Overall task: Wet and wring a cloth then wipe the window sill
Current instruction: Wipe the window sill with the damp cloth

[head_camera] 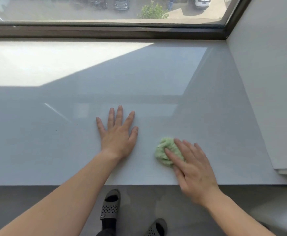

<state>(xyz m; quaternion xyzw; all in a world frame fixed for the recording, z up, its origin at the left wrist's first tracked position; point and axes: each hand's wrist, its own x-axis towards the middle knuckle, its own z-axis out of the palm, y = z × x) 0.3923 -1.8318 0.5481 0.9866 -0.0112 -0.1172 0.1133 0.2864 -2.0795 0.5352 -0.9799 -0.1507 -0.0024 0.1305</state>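
Pressing cloth (163, 154) onto window sill (207, 116) with right hand (193, 169).

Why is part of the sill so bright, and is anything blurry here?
Head view: sun through the window washes out the sill at its far left, with a diagonal shadow edge; the shaded rest shows faint glossy reflections. Head view: the right hand on the cloth is slightly motion-blurred, while the left hand is sharp. Head view: the scene outside looks hazy.

No legible text; slipper tag (102, 216) too blurred.
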